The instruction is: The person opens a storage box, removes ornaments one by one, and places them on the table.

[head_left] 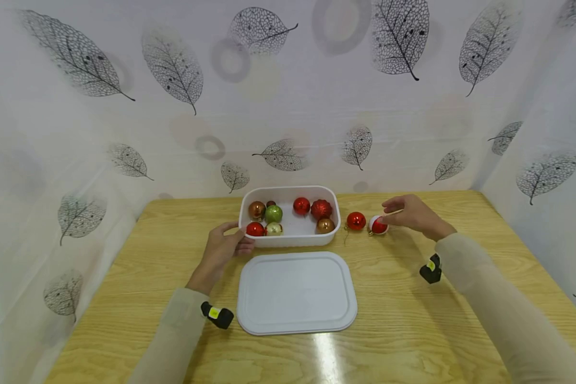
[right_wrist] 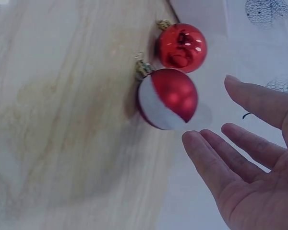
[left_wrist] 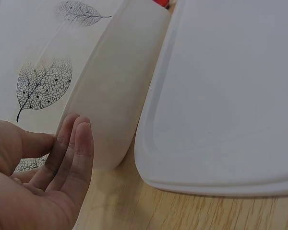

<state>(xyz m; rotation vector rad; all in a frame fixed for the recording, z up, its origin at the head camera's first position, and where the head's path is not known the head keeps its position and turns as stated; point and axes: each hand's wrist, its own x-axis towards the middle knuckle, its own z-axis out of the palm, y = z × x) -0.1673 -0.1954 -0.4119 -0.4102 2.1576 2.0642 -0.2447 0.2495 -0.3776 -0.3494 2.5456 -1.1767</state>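
My left hand [head_left: 222, 246] grips the front left corner of a white plastic box [head_left: 288, 241], thumb at the end and fingers along the front wall [left_wrist: 117, 81]. Inside lie several Christmas baubles, among them a green one [head_left: 274, 214], a dark red textured one [head_left: 321, 208] and a copper one [head_left: 256, 209]. My right hand [head_left: 413, 216] is beside a red-and-white bauble [right_wrist: 168, 98] on the table, its thumb and fingers spread apart in the right wrist view. Just left of that bauble sits a shiny red bauble [head_left: 356, 221].
A white lid [head_left: 297, 293] lies flat on the wooden table [head_left: 393, 330], in front of the box. Behind the table hangs a pale curtain [head_left: 307, 112] printed with leaves, which also runs down both sides.
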